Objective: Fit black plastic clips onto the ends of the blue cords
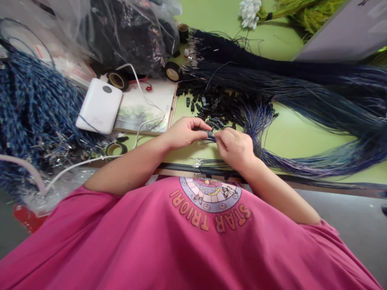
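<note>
I see the left hand pinching a connector; the right hand's hold is unclear. Probably wire-fitting; next needs careful alignment.

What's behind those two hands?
Beyond the left hand and right hand lie loose black connectors, then a bundle of dark wires. What the hands themselves cover can't be seen.

Left hand and right hand close together, each in a pinch, forearms aslant toward the middle.
</note>
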The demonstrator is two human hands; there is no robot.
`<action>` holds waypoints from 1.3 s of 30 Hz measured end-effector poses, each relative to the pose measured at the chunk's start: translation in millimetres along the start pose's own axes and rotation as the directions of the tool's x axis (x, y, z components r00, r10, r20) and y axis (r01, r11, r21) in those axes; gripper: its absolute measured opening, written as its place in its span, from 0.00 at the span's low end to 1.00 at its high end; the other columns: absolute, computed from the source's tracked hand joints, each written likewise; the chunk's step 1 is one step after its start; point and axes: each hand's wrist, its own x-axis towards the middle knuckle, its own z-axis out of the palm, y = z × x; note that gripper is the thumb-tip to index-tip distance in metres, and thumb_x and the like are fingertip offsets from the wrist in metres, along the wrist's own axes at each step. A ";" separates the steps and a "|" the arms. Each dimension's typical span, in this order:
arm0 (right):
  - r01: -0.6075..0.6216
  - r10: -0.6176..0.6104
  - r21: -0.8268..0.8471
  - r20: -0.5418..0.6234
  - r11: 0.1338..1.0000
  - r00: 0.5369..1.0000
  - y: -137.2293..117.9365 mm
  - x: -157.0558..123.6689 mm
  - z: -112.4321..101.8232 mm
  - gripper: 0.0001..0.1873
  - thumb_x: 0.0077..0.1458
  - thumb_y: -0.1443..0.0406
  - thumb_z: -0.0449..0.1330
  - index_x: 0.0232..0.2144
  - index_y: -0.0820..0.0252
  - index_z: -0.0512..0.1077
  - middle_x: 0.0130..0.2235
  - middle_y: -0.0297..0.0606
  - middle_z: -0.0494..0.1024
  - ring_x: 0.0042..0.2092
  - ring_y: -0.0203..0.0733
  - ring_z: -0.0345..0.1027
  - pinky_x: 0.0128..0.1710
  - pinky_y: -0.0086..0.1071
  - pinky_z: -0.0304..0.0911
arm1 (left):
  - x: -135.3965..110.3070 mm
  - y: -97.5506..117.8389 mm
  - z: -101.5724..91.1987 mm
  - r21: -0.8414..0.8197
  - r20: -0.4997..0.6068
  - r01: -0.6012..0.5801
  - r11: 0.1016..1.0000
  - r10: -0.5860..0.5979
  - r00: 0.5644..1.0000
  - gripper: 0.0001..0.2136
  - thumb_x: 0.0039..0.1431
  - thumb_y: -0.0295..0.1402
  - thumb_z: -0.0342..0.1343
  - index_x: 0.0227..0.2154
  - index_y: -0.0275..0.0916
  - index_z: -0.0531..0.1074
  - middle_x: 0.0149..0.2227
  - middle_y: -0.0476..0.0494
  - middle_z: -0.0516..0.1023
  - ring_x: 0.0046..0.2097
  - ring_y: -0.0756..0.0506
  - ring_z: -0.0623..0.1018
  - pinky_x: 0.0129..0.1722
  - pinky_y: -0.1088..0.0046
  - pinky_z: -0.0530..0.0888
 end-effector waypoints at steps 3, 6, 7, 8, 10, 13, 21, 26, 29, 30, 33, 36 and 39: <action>-0.072 0.070 0.164 0.015 0.984 0.997 -5.7 1.4 3.5 0.14 0.61 0.65 0.51 0.30 0.61 0.75 0.31 0.43 0.79 0.33 0.42 0.70 0.34 0.35 0.62 | 1.1 -0.4 -0.6 0.036 -0.005 -0.048 0.998 0.048 0.999 0.08 0.49 0.25 0.63 0.35 0.33 0.79 0.23 0.52 0.74 0.24 0.55 0.67 0.27 0.78 0.65; -0.243 0.221 0.445 0.102 0.862 0.970 -6.3 3.3 -2.0 0.10 0.59 0.63 0.56 0.35 0.60 0.77 0.33 0.40 0.81 0.36 0.41 0.74 0.39 0.35 0.68 | 1.0 2.8 -10.2 0.053 -0.022 -0.094 0.994 0.096 0.995 0.08 0.49 0.26 0.64 0.35 0.34 0.79 0.25 0.50 0.76 0.27 0.54 0.71 0.31 0.77 0.68; -0.302 0.255 0.525 0.162 0.796 0.953 -5.4 4.0 -5.2 0.11 0.60 0.63 0.55 0.38 0.59 0.77 0.34 0.39 0.82 0.36 0.41 0.75 0.39 0.36 0.69 | 0.6 4.4 -14.8 0.068 -0.014 -0.103 0.992 0.104 0.994 0.08 0.49 0.26 0.64 0.35 0.35 0.80 0.26 0.50 0.77 0.28 0.54 0.72 0.31 0.76 0.68; -0.348 0.269 0.574 0.221 0.741 0.938 -4.2 4.5 -8.6 0.12 0.60 0.63 0.55 0.40 0.60 0.77 0.35 0.39 0.82 0.37 0.41 0.76 0.40 0.36 0.70 | 0.1 6.0 -19.5 0.091 0.008 -0.103 0.990 0.103 0.995 0.08 0.48 0.27 0.64 0.34 0.35 0.80 0.26 0.49 0.78 0.28 0.53 0.73 0.32 0.76 0.69; -0.387 0.260 0.584 0.292 0.713 0.920 -1.5 5.1 -14.0 0.14 0.60 0.65 0.53 0.40 0.60 0.78 0.39 0.39 0.83 0.41 0.42 0.77 0.45 0.38 0.70 | -0.6 8.1 -27.6 0.153 0.095 -0.089 0.984 0.075 0.993 0.08 0.47 0.27 0.65 0.33 0.36 0.81 0.28 0.48 0.80 0.30 0.52 0.74 0.33 0.76 0.69; -0.345 0.224 0.480 0.292 0.806 0.930 2.8 4.7 -15.7 0.15 0.59 0.68 0.52 0.41 0.59 0.79 0.44 0.39 0.82 0.48 0.44 0.75 0.52 0.42 0.68 | 0.3 5.9 -33.2 0.231 0.217 -0.060 0.971 0.009 0.976 0.09 0.44 0.27 0.65 0.32 0.38 0.82 0.30 0.48 0.82 0.31 0.51 0.76 0.35 0.75 0.69; -0.028 0.007 0.124 0.166 0.992 0.986 28.3 6.2 5.8 0.13 0.56 0.68 0.56 0.40 0.62 0.78 0.44 0.49 0.78 0.48 0.51 0.68 0.53 0.46 0.61 | 3.9 -4.1 -30.1 0.293 0.271 -0.079 0.953 -0.003 0.963 0.09 0.46 0.29 0.63 0.33 0.38 0.81 0.32 0.47 0.82 0.33 0.50 0.77 0.37 0.74 0.69; -0.013 0.011 0.011 0.227 1.000 0.974 33.1 10.4 14.8 0.13 0.57 0.66 0.54 0.33 0.61 0.79 0.37 0.46 0.77 0.41 0.49 0.64 0.45 0.43 0.58 | 0.5 3.2 -32.6 0.322 0.285 -0.081 0.943 -0.014 0.959 0.12 0.48 0.34 0.61 0.36 0.38 0.80 0.35 0.46 0.82 0.35 0.50 0.77 0.38 0.73 0.70; -0.033 0.013 0.080 0.233 0.996 0.972 32.7 11.5 13.5 0.11 0.56 0.69 0.54 0.29 0.61 0.78 0.35 0.44 0.78 0.40 0.46 0.65 0.45 0.40 0.58 | -2.6 9.7 -34.3 0.347 0.307 -0.072 0.935 -0.041 0.951 0.13 0.49 0.34 0.60 0.38 0.37 0.79 0.37 0.46 0.82 0.36 0.50 0.77 0.39 0.73 0.70; -0.045 0.019 0.115 0.217 0.992 0.976 33.3 11.3 12.2 0.11 0.55 0.69 0.54 0.29 0.61 0.77 0.35 0.43 0.78 0.39 0.45 0.66 0.45 0.39 0.58 | -3.7 11.8 -34.7 0.350 0.311 -0.069 0.934 -0.047 0.949 0.13 0.50 0.34 0.60 0.38 0.37 0.78 0.37 0.46 0.81 0.35 0.50 0.76 0.38 0.74 0.70; -0.113 0.090 0.198 0.123 0.974 0.988 35.6 9.7 6.8 0.09 0.52 0.70 0.54 0.29 0.59 0.75 0.34 0.40 0.79 0.39 0.44 0.67 0.45 0.38 0.60 | -6.0 16.5 -34.7 0.352 0.307 -0.043 0.935 -0.072 0.949 0.11 0.50 0.32 0.60 0.37 0.37 0.78 0.33 0.47 0.79 0.30 0.52 0.73 0.33 0.75 0.67; -0.166 0.160 0.263 0.044 0.950 0.986 33.8 7.9 -0.7 0.06 0.50 0.68 0.56 0.30 0.58 0.73 0.31 0.37 0.77 0.37 0.43 0.68 0.41 0.37 0.61 | -5.5 15.6 -31.7 0.300 0.284 -0.003 0.954 -0.086 0.955 0.10 0.50 0.29 0.61 0.37 0.36 0.78 0.27 0.49 0.76 0.23 0.56 0.66 0.26 0.77 0.62; -0.122 0.130 0.366 0.004 0.923 0.992 25.4 7.3 -9.5 0.07 0.52 0.66 0.57 0.33 0.58 0.75 0.31 0.35 0.77 0.33 0.40 0.68 0.38 0.34 0.63 | -3.2 8.9 -25.0 0.143 0.224 0.017 0.990 -0.049 0.973 0.10 0.51 0.28 0.61 0.39 0.35 0.77 0.24 0.51 0.73 0.20 0.57 0.61 0.22 0.79 0.58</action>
